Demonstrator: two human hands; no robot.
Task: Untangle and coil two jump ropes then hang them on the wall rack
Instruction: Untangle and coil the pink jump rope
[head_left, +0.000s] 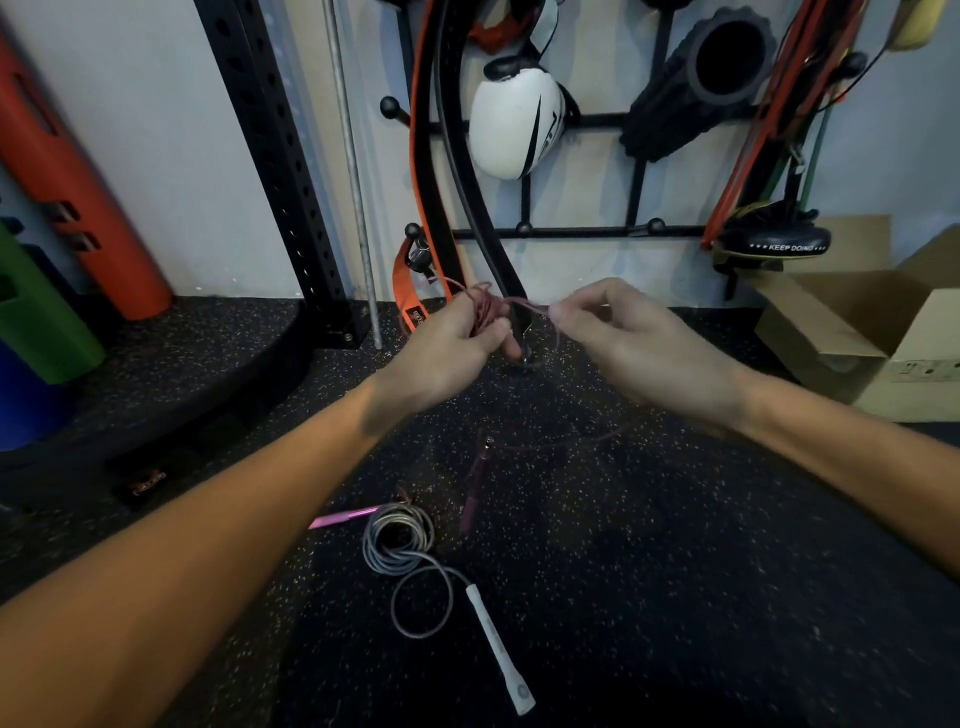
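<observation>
Pink cord is bunched in the left hand (457, 343), whose fingers are closed around a small bundle of loops of the pink jump rope (485, 312), held up in front of the wall rack (571, 231). The right hand (639, 343) pinches a single strand of that rope between thumb and fingertips, just beside the bundle, with the other fingers curled. Slack trails from the hands down to the speckled floor (675, 545), where one pink handle (345, 517) lies flat and a darker handle (475, 493) seems to hang or lie near it; blur makes that hard to tell. The grey jump rope (397, 540) lies on the floor below, mostly coiled, its white handle (501, 649) stretched toward the camera.

Coiling the pink rope looks to be the step in hand. To do it well, the right hand should feed each loop at a matching size, letting the cord twist freely so no kinks form, while the left keeps a firm grip on the gathered turns.
</observation>
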